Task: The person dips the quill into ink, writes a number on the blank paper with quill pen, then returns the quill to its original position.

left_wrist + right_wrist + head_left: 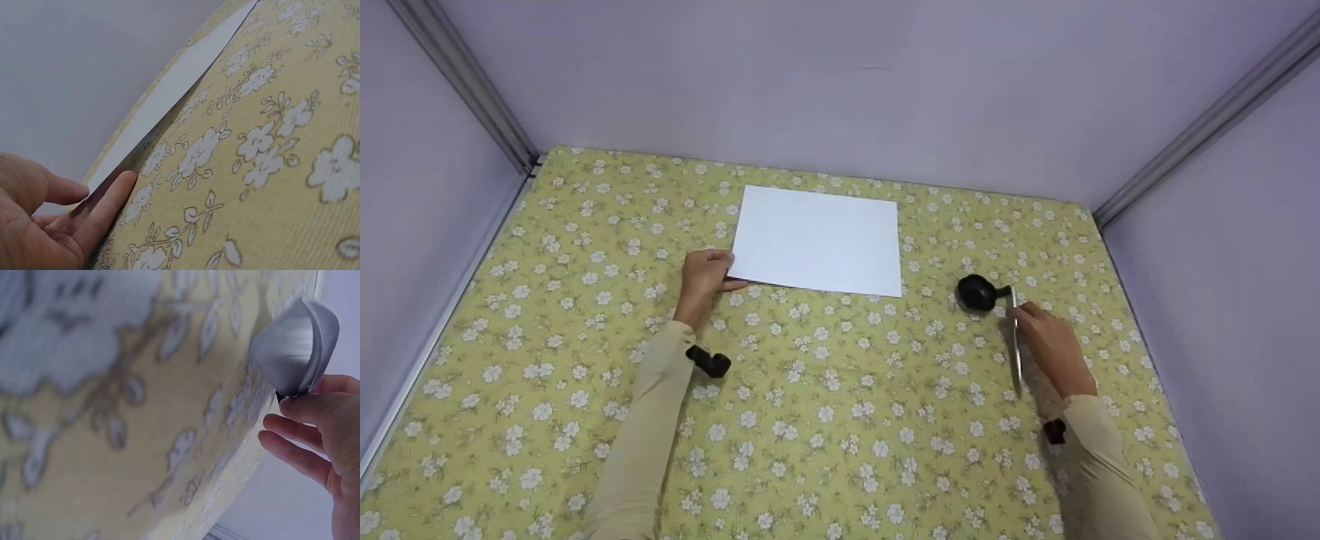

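So the left hand [706, 274] is pinching the near left corner of a white sheet [817, 240]; thumb [64, 190] on top, fingers underneath, with the rest of the sheet running off to the right and far side of that grip; over on the right, the right hand [1051, 341] is pinching the silver handle [1018, 364] of a ladle near its far end; the black bowl [976, 292] sits just left of and a bit beyond the fingertips, and the handle runs back toward the near side; two fingers there are stretched out, slightly spread, off the handle; sheet and ladle are well apart, over a yellow flowered cloth [825, 465].
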`<state>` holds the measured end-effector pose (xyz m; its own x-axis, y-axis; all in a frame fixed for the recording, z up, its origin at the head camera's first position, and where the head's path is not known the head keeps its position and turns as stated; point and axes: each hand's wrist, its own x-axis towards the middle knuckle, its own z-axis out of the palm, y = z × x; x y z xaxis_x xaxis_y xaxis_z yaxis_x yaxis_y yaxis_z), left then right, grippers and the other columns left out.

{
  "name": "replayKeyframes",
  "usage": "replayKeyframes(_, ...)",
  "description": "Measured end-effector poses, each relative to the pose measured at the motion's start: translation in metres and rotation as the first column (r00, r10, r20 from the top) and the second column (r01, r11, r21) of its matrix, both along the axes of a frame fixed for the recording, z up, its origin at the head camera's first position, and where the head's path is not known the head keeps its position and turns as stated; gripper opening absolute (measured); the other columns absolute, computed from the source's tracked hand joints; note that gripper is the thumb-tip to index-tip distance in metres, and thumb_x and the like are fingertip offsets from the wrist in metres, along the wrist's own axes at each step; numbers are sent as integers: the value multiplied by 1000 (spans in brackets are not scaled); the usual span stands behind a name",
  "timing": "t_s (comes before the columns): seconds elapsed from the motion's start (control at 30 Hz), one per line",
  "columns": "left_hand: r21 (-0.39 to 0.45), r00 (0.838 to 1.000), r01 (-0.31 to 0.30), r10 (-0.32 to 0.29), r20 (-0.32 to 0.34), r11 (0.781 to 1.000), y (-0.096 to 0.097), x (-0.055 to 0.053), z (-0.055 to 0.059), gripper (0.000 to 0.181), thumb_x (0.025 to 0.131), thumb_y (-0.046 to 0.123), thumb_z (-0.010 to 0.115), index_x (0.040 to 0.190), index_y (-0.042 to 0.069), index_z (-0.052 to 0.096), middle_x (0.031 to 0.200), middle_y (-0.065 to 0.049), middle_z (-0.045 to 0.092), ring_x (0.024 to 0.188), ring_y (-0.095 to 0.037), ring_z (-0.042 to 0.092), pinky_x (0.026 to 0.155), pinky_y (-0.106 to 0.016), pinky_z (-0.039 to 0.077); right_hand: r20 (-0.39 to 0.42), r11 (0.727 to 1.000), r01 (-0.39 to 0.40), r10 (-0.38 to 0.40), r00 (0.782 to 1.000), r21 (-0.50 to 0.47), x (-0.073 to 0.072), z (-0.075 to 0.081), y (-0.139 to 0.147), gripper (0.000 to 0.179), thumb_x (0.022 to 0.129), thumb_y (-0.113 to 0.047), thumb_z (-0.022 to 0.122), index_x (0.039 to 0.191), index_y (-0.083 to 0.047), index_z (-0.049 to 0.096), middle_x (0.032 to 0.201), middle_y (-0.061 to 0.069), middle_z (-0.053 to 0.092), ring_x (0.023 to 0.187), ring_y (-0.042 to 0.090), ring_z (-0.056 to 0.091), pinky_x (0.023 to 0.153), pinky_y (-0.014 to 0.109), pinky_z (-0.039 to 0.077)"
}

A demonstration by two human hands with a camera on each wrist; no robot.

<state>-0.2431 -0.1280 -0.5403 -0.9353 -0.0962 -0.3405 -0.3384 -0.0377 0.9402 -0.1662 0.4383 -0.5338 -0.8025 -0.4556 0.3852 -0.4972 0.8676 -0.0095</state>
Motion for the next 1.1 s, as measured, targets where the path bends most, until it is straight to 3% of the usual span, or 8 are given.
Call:
replayKeyframes(0.43,6,1000,12,-12,-28,1000,-3,3,-2,40,111,14,50,141,-10,58,138,-30,56,102,-32,76,83,-31,63,-49,998,-6,3,999,-63,1,0,4,17,93,9,73,104,-3,75,89,16,70,62,29,64,48,43,53)
replayKeyframes(0.8,62,1000,18,-17,-20,998,-4,4,-2,39,112,15,47,138,-10,60,130,-31,61,105,-32,75,86,-32,62,-69,993,0,-8,998,-118,-4,5,-2,32,88,14,76,114,-3,71,94,19,74,63,34,66,53,47,55)
replayKeyframes(1.1,139,1000,25,-24,-8,990,-5,4,-3,45,110,16,55,149,-6,52,141,-30,56,98,-26,78,89,-31,61,-70,984,10,-23,997,-178,-6,8,-8,31,92,13,72,118,-2,70,99,21,76,67,35,70,58,49,58)
